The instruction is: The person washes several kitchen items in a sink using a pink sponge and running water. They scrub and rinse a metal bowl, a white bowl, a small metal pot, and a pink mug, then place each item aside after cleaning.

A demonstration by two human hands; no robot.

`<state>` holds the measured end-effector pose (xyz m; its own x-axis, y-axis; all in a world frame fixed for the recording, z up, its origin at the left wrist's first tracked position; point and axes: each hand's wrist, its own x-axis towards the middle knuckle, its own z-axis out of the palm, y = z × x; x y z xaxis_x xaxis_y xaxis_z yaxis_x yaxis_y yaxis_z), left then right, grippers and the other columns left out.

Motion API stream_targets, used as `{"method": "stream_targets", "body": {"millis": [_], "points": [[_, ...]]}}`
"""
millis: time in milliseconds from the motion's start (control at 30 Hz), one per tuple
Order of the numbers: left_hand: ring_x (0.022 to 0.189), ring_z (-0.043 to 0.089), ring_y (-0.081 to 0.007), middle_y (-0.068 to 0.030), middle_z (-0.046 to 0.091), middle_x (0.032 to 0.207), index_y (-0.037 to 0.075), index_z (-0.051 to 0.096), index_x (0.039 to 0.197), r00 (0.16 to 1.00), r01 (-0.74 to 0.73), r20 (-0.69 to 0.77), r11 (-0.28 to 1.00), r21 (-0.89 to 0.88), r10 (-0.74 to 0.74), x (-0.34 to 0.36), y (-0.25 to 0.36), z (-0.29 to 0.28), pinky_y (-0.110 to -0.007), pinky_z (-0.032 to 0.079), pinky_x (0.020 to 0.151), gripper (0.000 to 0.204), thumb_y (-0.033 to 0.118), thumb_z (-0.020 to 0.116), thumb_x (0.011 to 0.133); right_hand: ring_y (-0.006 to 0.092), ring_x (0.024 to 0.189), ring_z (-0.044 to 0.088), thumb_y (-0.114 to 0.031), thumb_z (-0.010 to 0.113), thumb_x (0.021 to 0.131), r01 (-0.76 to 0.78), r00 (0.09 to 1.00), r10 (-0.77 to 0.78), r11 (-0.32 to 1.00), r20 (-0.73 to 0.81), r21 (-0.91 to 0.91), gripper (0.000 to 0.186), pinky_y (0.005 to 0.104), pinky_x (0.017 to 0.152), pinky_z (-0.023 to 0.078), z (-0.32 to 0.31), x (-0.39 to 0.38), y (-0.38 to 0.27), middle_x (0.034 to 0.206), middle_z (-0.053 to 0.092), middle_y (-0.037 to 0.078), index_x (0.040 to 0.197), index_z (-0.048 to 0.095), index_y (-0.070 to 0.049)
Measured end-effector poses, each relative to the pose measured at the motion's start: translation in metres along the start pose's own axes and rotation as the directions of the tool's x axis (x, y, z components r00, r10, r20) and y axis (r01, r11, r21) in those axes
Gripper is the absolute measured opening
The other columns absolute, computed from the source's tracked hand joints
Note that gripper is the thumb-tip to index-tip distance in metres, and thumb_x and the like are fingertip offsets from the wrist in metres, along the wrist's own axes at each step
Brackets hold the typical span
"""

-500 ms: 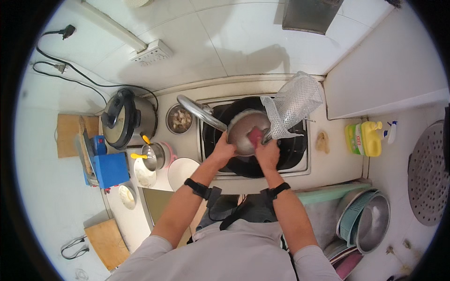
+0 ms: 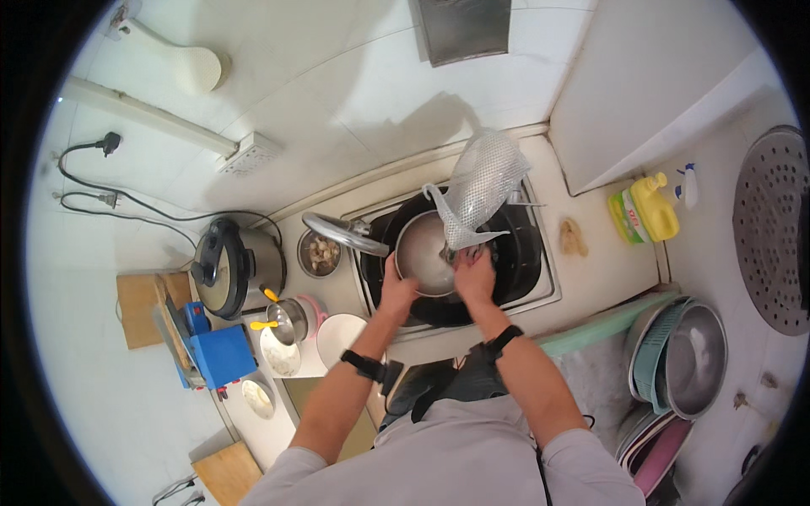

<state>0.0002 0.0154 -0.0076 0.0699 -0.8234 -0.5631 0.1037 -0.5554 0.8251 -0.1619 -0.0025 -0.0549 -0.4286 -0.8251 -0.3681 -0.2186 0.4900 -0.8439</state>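
A round metal pot (image 2: 422,253) with cloudy liquid inside sits over a black basin (image 2: 519,270) in the sink (image 2: 553,291). My left hand (image 2: 398,287) is closed on the pot's left rim. My right hand (image 2: 474,274) is closed at the pot's right side; what its fingers grip is partly hidden. A silver quilted sheet (image 2: 477,185) hangs just above that hand. A curved steel faucet (image 2: 337,232) reaches over the pot's left side.
Left are a steel bowl of pieces (image 2: 321,253), an electric pot (image 2: 240,270), small pans (image 2: 287,322), plates (image 2: 337,341) and a blue box (image 2: 219,356). Right stand a yellow jug (image 2: 643,211), a spray bottle (image 2: 687,190) and stacked basins (image 2: 696,358).
The red item that was in my right hand inside the pot is no longer visible. Both hands remain at the pot, and the camera's view has shifted.
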Motion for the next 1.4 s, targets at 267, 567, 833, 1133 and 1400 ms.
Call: {"method": "stream_targets", "body": {"millis": [267, 567, 833, 1133, 1400], "points": [[0.119, 0.059, -0.0388, -0.0153, 0.047, 0.137, 0.016, 0.026, 0.149, 0.972, 0.220, 0.095, 0.975, -0.040, -0.216, -0.014, 0.024, 0.000, -0.054, 0.062, 0.082, 0.079, -0.014, 0.046, 0.079, 0.0420, 0.102, 0.064, -0.021, 0.083, 0.078, 0.166, 0.973, -0.106, 0.940, 0.205, -0.298, 0.058, 0.0490, 0.087, 0.052, -0.033, -0.002, -0.022, 0.110, 0.061, 0.019, 0.119, 0.046, -0.002], [0.117, 0.060, -0.0412, -0.0159, 0.043, 0.143, 0.024, 0.023, 0.152, 0.915, 0.399, 0.093, 0.915, -0.061, -0.393, -0.015, 0.034, -0.015, -0.060, 0.062, 0.078, 0.087, -0.012, 0.042, 0.075, 0.0390, 0.104, 0.061, -0.009, 0.064, 0.089, 0.416, 0.909, -0.339, 0.769, 0.242, -0.485, 0.042, 0.0488, 0.083, 0.053, -0.047, -0.027, -0.057, 0.110, 0.062, 0.016, 0.129, 0.050, -0.008], [0.116, 0.060, -0.0400, -0.0145, 0.044, 0.141, 0.032, 0.019, 0.154, 0.911, 0.374, 0.216, 0.924, -0.076, -0.351, -0.017, 0.036, -0.023, -0.056, 0.062, 0.078, 0.092, -0.009, 0.045, 0.076, 0.0439, 0.111, 0.058, -0.019, 0.072, 0.086, 0.315, 0.945, -0.267, 0.897, 0.187, -0.311, 0.049, 0.0473, 0.093, 0.049, -0.029, -0.035, -0.071, 0.118, 0.062, 0.021, 0.130, 0.053, -0.007], [0.118, 0.056, -0.0388, -0.0136, 0.039, 0.141, 0.030, 0.021, 0.151, 0.862, 0.462, 0.294, 0.880, -0.115, -0.414, -0.018, 0.035, -0.022, -0.064, 0.059, 0.084, 0.092, -0.010, 0.046, 0.072, 0.0409, 0.102, 0.061, -0.016, 0.072, 0.085, 0.594, 0.777, -0.425, 0.739, 0.464, -0.318, 0.029, 0.0468, 0.084, 0.052, 0.008, -0.042, -0.051, 0.116, 0.057, 0.018, 0.113, 0.066, -0.012], [0.109, 0.061, -0.0394, -0.0148, 0.039, 0.143, 0.035, 0.013, 0.156, 0.893, 0.360, 0.315, 0.930, -0.073, -0.321, -0.021, 0.047, -0.042, -0.060, 0.062, 0.077, 0.102, -0.014, 0.044, 0.073, 0.0344, 0.099, 0.064, -0.023, 0.070, 0.083, 0.819, 0.411, -0.154, 0.496, 0.899, -0.289, 0.017, 0.0456, 0.085, 0.054, -0.024, -0.014, -0.051, 0.103, 0.064, 0.015, 0.095, 0.072, -0.011]]}}
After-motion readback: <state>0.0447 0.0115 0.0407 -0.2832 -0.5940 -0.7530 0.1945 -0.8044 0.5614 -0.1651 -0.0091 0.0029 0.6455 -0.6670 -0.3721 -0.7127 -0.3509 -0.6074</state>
